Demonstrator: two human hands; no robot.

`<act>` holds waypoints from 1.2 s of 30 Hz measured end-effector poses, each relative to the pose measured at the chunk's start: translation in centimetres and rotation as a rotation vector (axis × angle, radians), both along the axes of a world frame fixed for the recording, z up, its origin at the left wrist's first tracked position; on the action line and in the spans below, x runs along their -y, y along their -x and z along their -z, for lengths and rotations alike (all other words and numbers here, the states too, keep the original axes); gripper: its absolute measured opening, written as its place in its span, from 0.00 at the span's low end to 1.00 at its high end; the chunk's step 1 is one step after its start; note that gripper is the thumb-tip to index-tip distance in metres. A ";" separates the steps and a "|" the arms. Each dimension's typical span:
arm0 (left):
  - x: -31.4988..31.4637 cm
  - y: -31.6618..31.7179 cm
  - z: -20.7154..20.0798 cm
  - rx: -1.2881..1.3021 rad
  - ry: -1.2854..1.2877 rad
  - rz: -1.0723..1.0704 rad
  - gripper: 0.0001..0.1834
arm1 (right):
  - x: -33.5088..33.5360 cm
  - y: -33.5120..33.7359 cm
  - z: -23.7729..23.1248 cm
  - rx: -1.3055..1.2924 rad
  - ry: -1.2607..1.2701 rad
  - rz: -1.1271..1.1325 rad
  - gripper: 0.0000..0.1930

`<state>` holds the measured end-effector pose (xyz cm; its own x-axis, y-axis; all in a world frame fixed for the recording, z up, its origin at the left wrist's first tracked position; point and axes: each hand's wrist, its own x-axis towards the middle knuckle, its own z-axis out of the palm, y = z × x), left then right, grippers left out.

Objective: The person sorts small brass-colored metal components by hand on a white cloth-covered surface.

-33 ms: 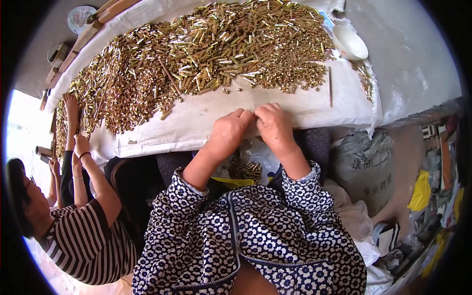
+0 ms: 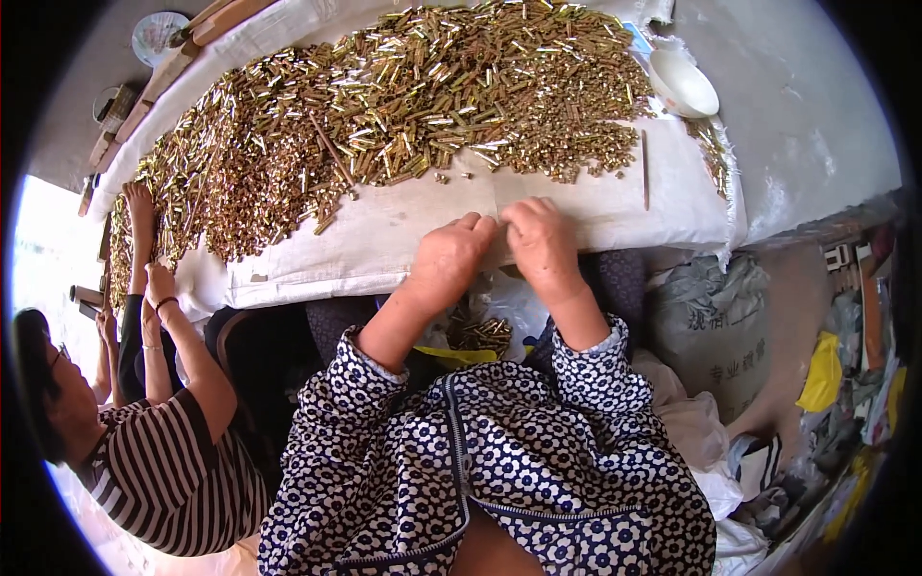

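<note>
My left hand [image 2: 451,254] is closed at the near edge of the cloth-covered table [image 2: 403,206], its thumb and fingers pinched together. Just to its right, a small gap away, my right hand [image 2: 541,248] is curled closed too, its fingertips slightly blurred. Whatever either hand pinches is hidden or too small to name. Beyond them spreads a big heap of small brass-coloured metal tubes and fittings [image 2: 413,106]. A few loose fittings [image 2: 442,178] lie on the cloth in front of the heap. Below my hands, more brass-coloured pieces [image 2: 485,334] sit in a clear plastic bag.
A white bowl [image 2: 684,84] rests at the table's right end. One thin rod [image 2: 645,171] lies on the cloth; another stick [image 2: 331,149] leans on the heap. At left sits a person in a striped shirt [image 2: 163,461], hands at the table. Sacks [image 2: 711,326] fill the floor at right.
My right hand has moved slightly right, widening the gap between the two hands. My left hand stays nearly in place.
</note>
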<state>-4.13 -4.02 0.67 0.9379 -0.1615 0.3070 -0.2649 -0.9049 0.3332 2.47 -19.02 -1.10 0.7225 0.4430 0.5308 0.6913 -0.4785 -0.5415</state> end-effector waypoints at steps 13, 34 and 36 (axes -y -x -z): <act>-1.9 -4.4 -0.4 -0.052 0.919 -0.161 0.03 | 2.2 -6.6 4.4 -0.177 0.164 0.431 0.08; -3.4 -4.8 -0.6 -0.185 1.036 -0.193 0.07 | -0.4 -2.0 1.3 -0.205 -0.377 -0.011 0.07; -3.6 -3.1 -0.1 -0.240 1.161 -0.185 0.07 | -0.3 -1.4 0.8 0.015 -0.067 0.083 0.07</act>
